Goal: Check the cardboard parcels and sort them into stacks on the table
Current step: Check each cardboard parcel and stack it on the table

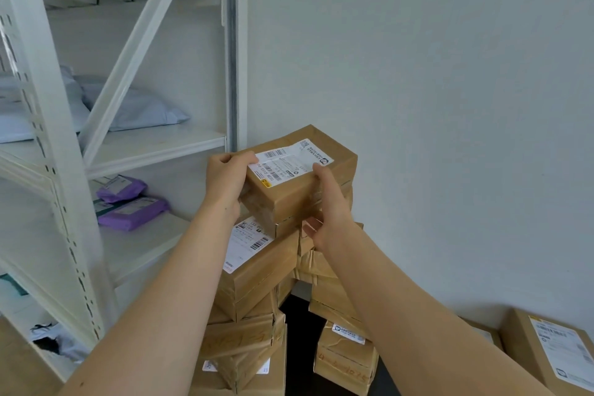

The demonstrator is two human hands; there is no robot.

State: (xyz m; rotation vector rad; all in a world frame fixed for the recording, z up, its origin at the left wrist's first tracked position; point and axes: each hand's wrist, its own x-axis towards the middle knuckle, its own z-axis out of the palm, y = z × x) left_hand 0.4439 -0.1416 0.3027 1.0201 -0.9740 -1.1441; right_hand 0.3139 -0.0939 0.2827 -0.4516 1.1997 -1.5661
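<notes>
Left hand (228,180) and right hand (331,212) grip a boxy cardboard parcel (295,194).

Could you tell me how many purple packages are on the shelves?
2: the rear purple package and the front purple package, both on one shelf; others may be hidden.

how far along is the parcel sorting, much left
Well along, it seems. Done: a tall stack and a shorter stack beside it already stand. In hand: the left hand and right hand grip the labelled top parcel on the tall stack. Left: the large box at the right edge sits apart, possibly unsorted; more may lie out of view.
</notes>
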